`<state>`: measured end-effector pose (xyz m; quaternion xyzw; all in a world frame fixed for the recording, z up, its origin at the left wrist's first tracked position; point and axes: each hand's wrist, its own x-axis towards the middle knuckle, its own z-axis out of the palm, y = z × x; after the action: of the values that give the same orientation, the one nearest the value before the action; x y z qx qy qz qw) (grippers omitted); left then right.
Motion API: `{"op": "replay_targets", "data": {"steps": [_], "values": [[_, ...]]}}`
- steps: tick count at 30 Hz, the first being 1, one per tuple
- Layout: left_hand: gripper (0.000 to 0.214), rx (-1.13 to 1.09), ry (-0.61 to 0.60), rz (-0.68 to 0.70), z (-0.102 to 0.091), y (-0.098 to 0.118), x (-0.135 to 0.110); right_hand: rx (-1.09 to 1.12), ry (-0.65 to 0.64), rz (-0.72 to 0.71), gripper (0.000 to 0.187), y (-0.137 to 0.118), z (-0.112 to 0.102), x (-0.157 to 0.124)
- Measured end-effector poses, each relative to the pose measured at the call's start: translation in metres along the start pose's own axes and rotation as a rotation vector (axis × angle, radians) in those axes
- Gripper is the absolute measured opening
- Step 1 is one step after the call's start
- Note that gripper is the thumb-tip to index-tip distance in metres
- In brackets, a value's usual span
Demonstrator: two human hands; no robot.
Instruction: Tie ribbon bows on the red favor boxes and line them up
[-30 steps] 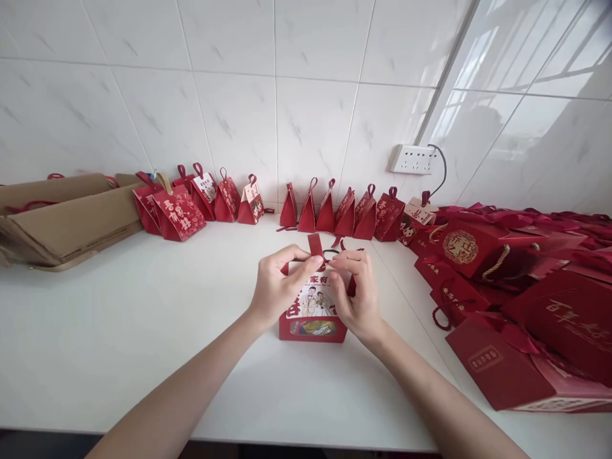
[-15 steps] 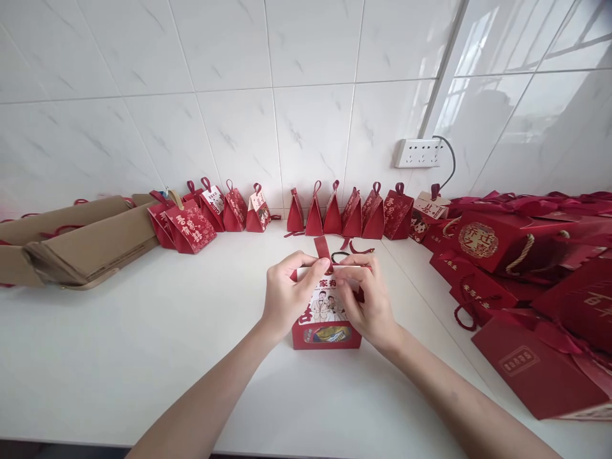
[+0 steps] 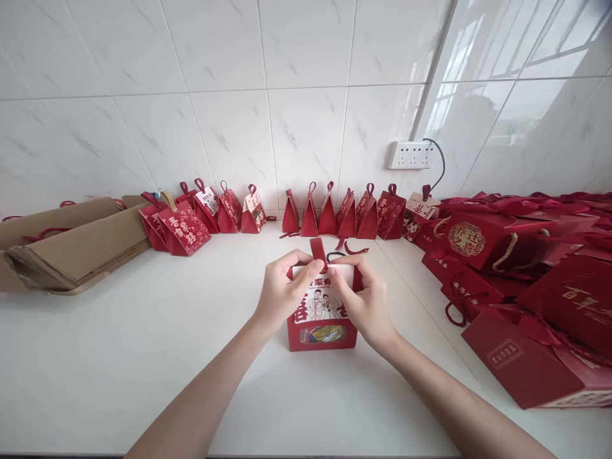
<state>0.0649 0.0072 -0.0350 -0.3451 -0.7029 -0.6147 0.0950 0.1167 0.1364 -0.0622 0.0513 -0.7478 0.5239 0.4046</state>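
Note:
A red and white gift box [image 3: 322, 312] stands upright on the white table in front of me. Its front shows a cartoon couple, and a small oval window below reveals something colourful inside. At the top edge, my left hand [image 3: 289, 287] pinches the box on its left side, thumb in front. My right hand [image 3: 364, 294] grips the top from the right, thumb on the front and fingers behind. A red ribbon loop [image 3: 317, 253] sticks up between the thumbs. Its lower end is hidden by my fingers.
Small red gift boxes [image 3: 327, 217] line the tiled wall, with loose ribbon pieces [image 3: 356, 247] before them. Folded brown cardboard [image 3: 86, 252] lies at left. Larger red boxes [image 3: 521, 363] are piled at right. A white power strip [image 3: 410, 155] is on the wall.
My right thumb has moved up to the box's top edge, and the right fingers have gone behind it. The ribbon now stands as a loop. The whole view has shifted slightly.

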Motion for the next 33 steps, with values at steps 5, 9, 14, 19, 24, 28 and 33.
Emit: {"op": "replay_targets", "data": {"steps": [5, 9, 14, 19, 24, 28, 33], "values": [[0.01, -0.104, -0.074, -0.005, -0.003, -0.005, 0.0, -0.003, -0.018, 0.054, 0.012, -0.001, -0.001, 0.002], [0.012, -0.116, -0.017, -0.046, 0.0, -0.008, -0.003, 0.004, -0.013, 0.062, 0.014, 0.0, -0.001, 0.003], [0.017, -0.092, 0.011, -0.069, 0.0, -0.01, -0.004, 0.012, -0.029, 0.099, 0.017, -0.001, 0.0, 0.005], [0.019, -0.063, -0.028, -0.037, -0.002, -0.009, -0.002, 0.019, -0.038, 0.092, 0.016, -0.002, 0.0, 0.003], [0.018, -0.042, -0.002, -0.037, -0.003, -0.009, -0.004, 0.038, -0.074, 0.055, 0.015, -0.002, -0.003, 0.003], [0.017, -0.045, -0.014, -0.051, -0.001, -0.009, -0.003, 0.055, -0.081, 0.115, 0.019, -0.001, -0.003, 0.004], [0.021, -0.12, -0.046, -0.121, -0.003, -0.01, -0.006, 0.228, -0.164, 0.129, 0.023, 0.004, -0.011, 0.002]]}}
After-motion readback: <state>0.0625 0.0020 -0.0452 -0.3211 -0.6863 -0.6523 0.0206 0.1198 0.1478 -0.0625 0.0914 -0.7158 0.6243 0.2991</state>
